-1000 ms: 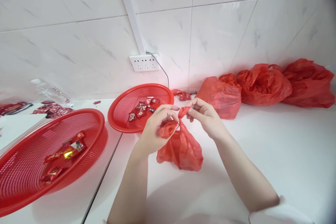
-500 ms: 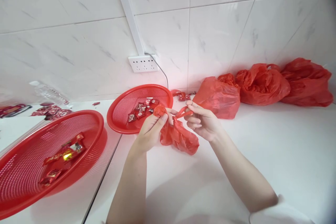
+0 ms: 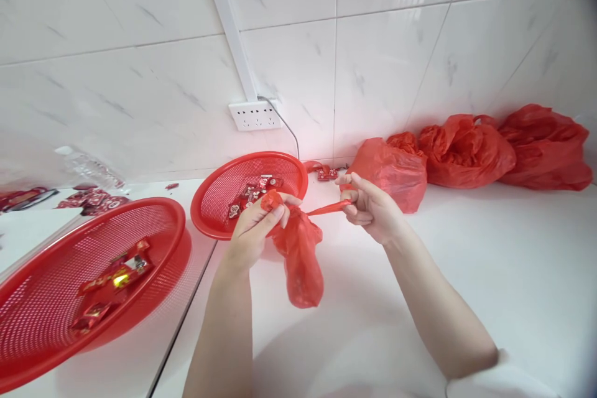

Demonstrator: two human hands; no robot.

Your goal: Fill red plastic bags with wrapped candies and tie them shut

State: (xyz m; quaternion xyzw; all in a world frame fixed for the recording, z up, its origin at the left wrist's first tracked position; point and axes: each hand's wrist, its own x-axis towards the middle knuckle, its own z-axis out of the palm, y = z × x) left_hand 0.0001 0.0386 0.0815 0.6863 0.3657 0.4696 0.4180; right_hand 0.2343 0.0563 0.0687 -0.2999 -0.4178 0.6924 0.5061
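Your left hand [image 3: 254,227] is closed on the bunched neck of the small red bag [image 3: 301,267], centre frame; the bag hangs below it. Your right hand [image 3: 370,208] is pinched on a handle strip [image 3: 326,207], stretched taut between both hands. Judged step: tightening a knot. The next move calls for a steady, opposed pull.

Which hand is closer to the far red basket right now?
Left. The left hand sits at the front rim of the far red basket; the right hand is clear to its right, gripping the small red bag by its stretched handle.
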